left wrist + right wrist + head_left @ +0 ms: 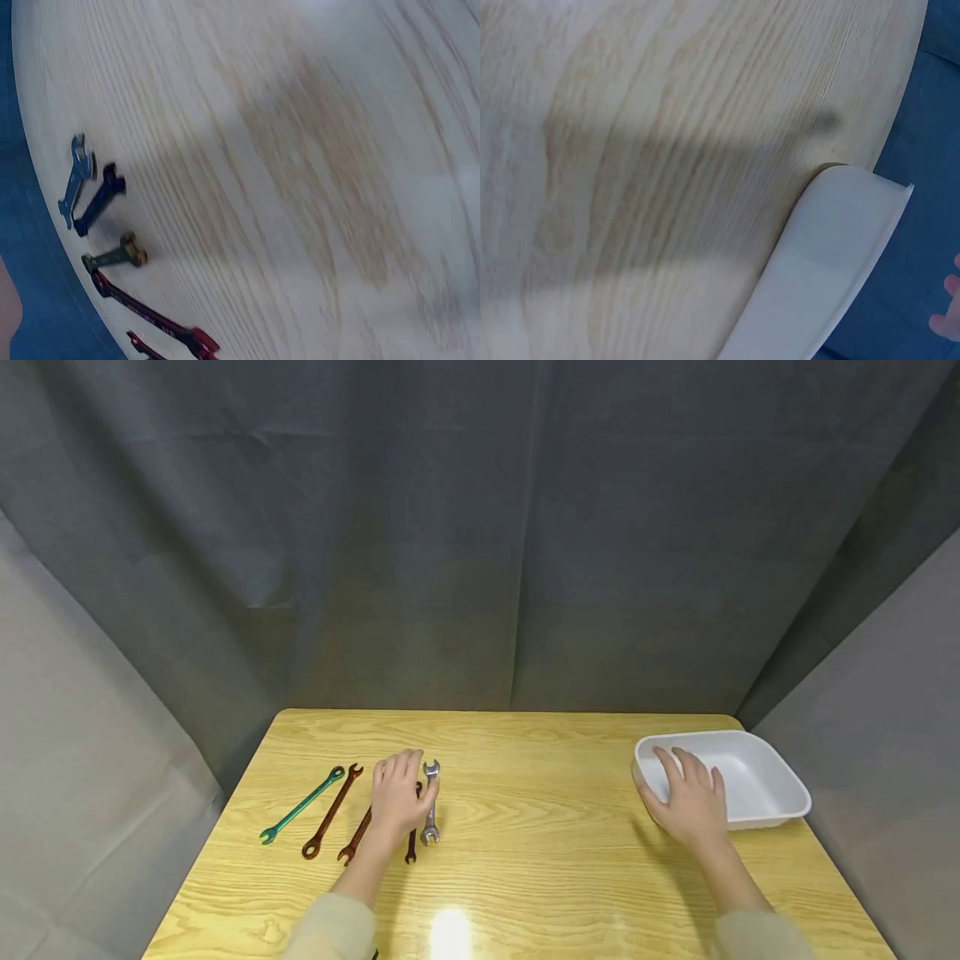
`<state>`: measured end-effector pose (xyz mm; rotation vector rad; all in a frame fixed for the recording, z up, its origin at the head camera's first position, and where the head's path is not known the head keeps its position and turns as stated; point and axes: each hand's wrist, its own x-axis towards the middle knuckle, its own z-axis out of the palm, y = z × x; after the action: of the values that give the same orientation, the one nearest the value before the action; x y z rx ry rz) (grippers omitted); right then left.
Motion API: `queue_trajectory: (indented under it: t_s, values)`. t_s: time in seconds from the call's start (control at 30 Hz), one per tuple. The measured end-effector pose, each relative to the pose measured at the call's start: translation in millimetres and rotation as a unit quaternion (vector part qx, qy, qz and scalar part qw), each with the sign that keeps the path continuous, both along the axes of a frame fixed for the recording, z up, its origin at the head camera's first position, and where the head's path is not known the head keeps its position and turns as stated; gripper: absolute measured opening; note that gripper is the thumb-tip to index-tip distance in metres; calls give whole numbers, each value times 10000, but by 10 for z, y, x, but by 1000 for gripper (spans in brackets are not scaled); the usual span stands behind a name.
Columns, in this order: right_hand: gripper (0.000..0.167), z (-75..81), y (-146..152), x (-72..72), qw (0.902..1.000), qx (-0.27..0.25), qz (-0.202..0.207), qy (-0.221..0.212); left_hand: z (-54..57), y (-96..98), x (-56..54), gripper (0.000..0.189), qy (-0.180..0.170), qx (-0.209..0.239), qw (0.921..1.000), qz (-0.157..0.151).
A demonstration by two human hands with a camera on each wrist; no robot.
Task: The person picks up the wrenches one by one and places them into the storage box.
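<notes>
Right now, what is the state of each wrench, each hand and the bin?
Green combination wrench: flat
Reddish combination wrench: flat
Second reddish wrench: flat
Yellowish wrench: flat
Dark wrench: flat
Silver open-end wrench: flat
White bin: upright, uncovered
Left hand: relaxed, holding nothing
Right hand: relaxed, holding nothing

Sleeves are a washed-out pale cream, look kinda loose tbh. They stop short of the wrists, hands totally bare.
</notes>
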<state>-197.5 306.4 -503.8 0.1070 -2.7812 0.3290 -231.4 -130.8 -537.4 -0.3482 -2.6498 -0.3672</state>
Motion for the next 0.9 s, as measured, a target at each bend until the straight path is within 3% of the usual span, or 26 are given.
queue_trajectory:
  t_s: [0.27,0.53,0.9]
  values:
    - [54,-46,93,72,9971,-441,-366,501,-50,236,-6,49,312,135,9989,-326]
    - [51,-118,229,116,9929,-675,-724,652,-80,500,-13,43,437,137,9976,-512]
    - [53,-155,423,172,9855,-999,-1232,599,-110,889,24,42,94,39,9975,-696]
